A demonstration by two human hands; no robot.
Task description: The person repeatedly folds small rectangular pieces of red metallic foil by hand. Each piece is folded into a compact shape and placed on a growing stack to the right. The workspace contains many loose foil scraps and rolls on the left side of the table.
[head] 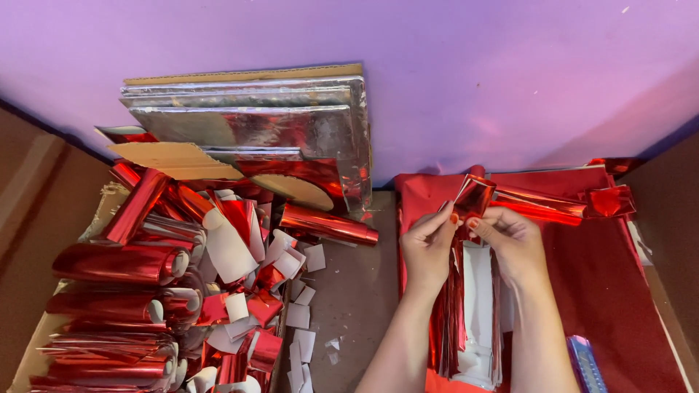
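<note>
Both hands, the left hand (428,244) and right hand (513,240), are pinching a folded red foil strip (475,195) in a narrow fingertip grip just above the white-backed foil stack (477,306), and, in my judgement, should be creasing evenly while keeping edges aligned.

Two hands (472,244), four silver boards (291,116), many red foil rolls (120,263)

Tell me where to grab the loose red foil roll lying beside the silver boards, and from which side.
Take the red foil roll around its middle, coming down from above. It lies flat on the brown surface, slanting from upper left to lower right, with its top and near side bare. The silver boards crowd its far end, so a hand probably fits best from the near, open side.
</note>
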